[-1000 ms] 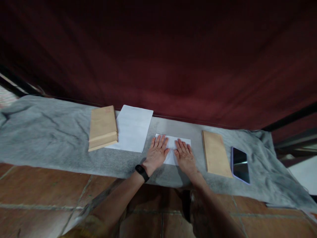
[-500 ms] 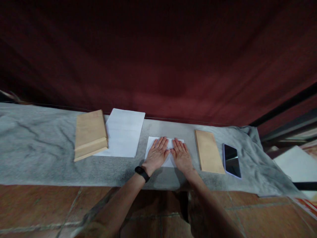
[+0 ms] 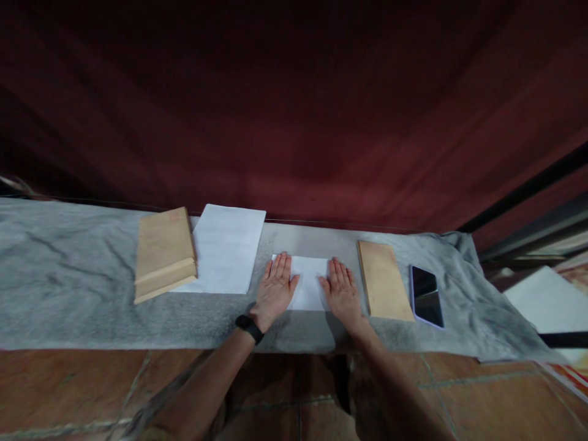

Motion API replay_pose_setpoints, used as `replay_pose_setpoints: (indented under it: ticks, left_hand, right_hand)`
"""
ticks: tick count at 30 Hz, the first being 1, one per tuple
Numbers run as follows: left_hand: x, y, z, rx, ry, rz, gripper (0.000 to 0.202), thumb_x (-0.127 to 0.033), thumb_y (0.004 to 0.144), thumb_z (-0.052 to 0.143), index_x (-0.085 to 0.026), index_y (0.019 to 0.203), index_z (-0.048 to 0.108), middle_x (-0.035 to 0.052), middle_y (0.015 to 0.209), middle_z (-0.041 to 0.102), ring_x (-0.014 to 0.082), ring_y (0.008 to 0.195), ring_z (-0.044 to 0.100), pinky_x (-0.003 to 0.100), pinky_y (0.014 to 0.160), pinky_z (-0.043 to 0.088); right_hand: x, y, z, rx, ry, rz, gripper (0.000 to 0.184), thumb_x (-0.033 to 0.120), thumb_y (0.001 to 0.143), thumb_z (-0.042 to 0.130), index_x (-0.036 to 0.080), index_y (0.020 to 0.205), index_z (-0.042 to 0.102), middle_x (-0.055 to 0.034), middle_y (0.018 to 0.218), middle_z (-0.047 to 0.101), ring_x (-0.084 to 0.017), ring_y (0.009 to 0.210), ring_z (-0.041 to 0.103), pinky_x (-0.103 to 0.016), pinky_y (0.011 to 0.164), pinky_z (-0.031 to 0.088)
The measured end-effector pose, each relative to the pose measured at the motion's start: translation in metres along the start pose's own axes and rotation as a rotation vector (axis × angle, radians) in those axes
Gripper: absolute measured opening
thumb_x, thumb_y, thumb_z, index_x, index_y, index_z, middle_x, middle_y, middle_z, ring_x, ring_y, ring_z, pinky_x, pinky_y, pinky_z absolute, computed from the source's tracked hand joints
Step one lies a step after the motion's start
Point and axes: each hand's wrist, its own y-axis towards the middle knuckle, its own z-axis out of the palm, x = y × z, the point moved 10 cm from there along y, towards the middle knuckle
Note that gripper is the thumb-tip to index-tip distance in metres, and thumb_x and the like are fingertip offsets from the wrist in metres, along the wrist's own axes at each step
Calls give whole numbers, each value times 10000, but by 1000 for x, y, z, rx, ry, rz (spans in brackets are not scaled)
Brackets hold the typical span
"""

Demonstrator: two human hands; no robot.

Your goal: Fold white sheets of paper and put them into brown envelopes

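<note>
A small white sheet of paper (image 3: 309, 285), seemingly folded, lies on the grey cloth directly in front of me. My left hand (image 3: 275, 288) rests flat on its left part, fingers stretched out and pointing away from me. On the right edge lies my right hand (image 3: 342, 291), flat too, with its fingers a little apart. Between the two hands the middle of the paper is bare. A black wristband (image 3: 249, 329) circles my left wrist. Neither hand grips anything.
Larger white sheets (image 3: 227, 248) lie to the left, partly under a stack of brown envelopes (image 3: 165, 242) with flaps showing. At right are another brown envelope stack (image 3: 386, 278) and a phone (image 3: 427, 295). Grey cloth (image 3: 82, 275) covers the long surface; a dark red curtain (image 3: 294, 141) hangs behind.
My hands have slid apart across the paper, the left hand leftward and the right hand slightly rightward. More of the paper's middle now shows.
</note>
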Motion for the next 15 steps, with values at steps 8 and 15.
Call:
replay_pose_setpoints:
  ticks: [8,15]
  left_hand:
    - [18,-11,-5,-34,9,-56,670,-464,1027,263,-49,1551,317,178,1599,342,271,1514,271,460,1240,227]
    - [26,-19,-10,-82,20,-94,717,-509,1014,273,-20,1534,339,212,1583,362,309,1496,309,484,1210,291]
  right_hand:
    - [-26,-6,-11,7,-34,123,586,432,1036,338,62,1475,453,-225,1501,494,-339,1377,446,-513,1110,353]
    - [-33,-4,-25,61,-8,185,395,327,975,448,128,1259,638,-195,1157,660,-333,1049,589,-466,930,453]
